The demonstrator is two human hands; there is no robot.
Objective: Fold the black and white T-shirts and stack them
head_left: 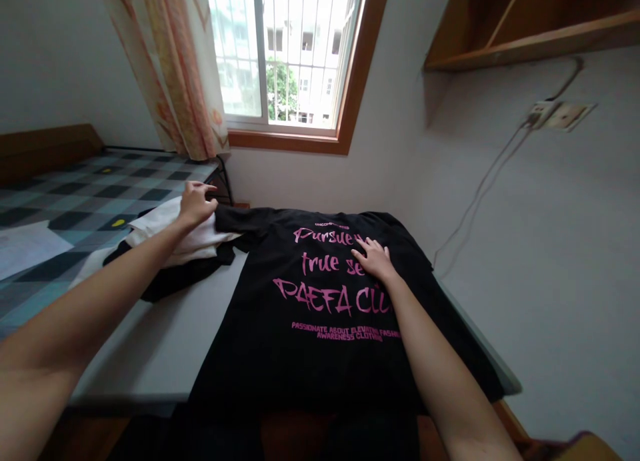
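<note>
A black T-shirt [270,354] with pink lettering lies spread over a white table [165,354], its lower edge reaching the table's front. On the shirt's upper right part, my right hand [375,258] rests flat with fingers spread, covering some of the letters. My left hand [197,204] is at the shirt's left sleeve, above a pile of folded white and black clothes [193,244]. Its fingers are bent, with a gap between thumb and forefinger and nothing visible between them. Whether the left hand touches the pile is unclear.
A bed with a checked cover [60,181] adjoins the table on the left, with white paper [30,248] on it. Behind are a barred window [295,54] and a curtain [170,61]. On the right are a wall, cables [475,198], a socket [543,114] and a wooden shelf [530,38].
</note>
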